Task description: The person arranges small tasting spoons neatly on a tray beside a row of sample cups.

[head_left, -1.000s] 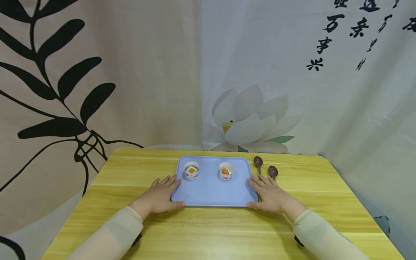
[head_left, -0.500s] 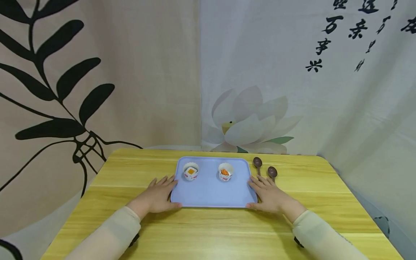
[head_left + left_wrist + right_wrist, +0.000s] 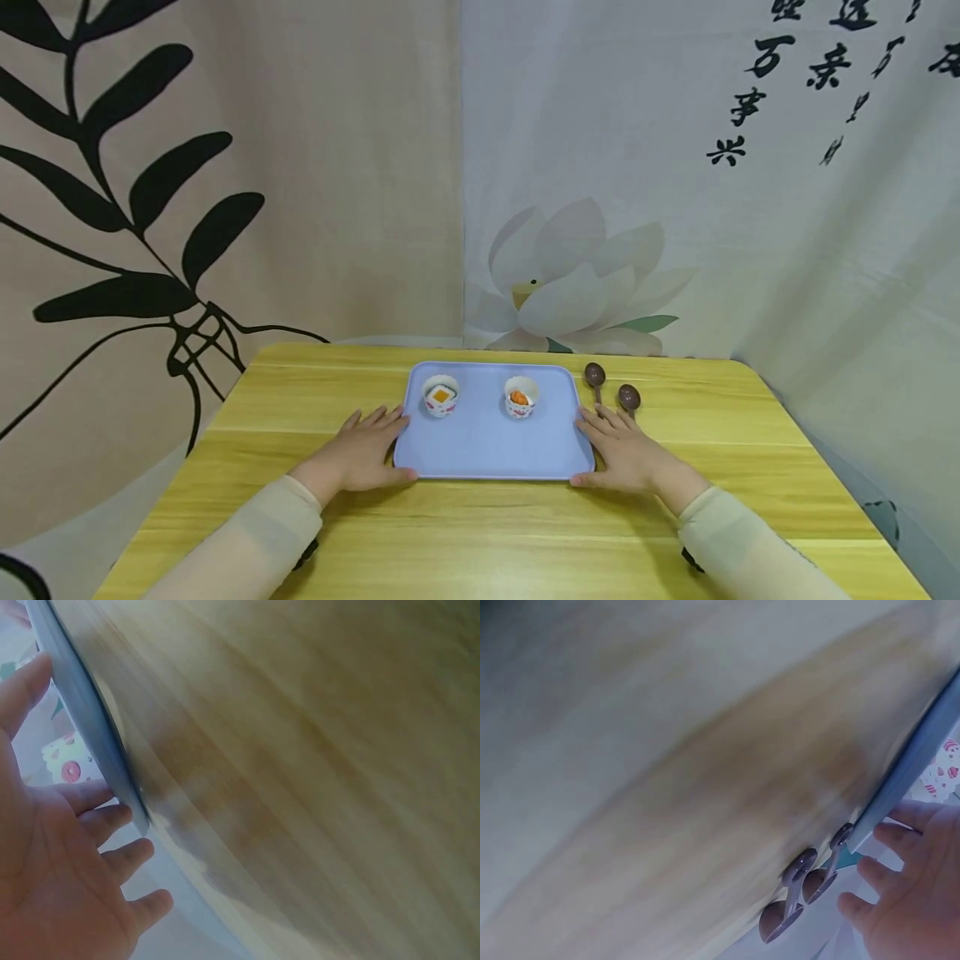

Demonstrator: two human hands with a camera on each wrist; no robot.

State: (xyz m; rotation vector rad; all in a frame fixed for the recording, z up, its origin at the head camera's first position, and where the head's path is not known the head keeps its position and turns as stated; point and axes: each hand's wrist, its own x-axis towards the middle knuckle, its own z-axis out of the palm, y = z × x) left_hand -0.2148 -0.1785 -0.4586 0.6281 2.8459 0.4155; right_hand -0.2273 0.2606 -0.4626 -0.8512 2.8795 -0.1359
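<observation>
A light-blue rectangular tray (image 3: 480,454) lies flat on the wooden table between my hands. My left hand (image 3: 362,457) is at its left edge, fingers spread and thumb at the front corner. Against the right edge, my right hand (image 3: 626,452) mirrors it with straight, spread fingers. On the tray stand two small patterned paper cups. The left cup (image 3: 441,410) holds a white and yellow-orange piece; the right cup (image 3: 519,411) contains orange pieces. In the wrist views, the fingertips overlap the tray's rim (image 3: 94,712) and both palms show.
Two dark brown spoons, a nearer spoon (image 3: 629,396) and a farther spoon (image 3: 595,373), lie right of the tray, handles toward my right fingers. The yellow wooden table (image 3: 495,533) extends all round. Behind it hangs a printed curtain (image 3: 360,208).
My left hand has shifted slightly left, its thumb drawing back along the front corner. My right hand has moved very slightly right. The tray and cups look nearly unmoved.
</observation>
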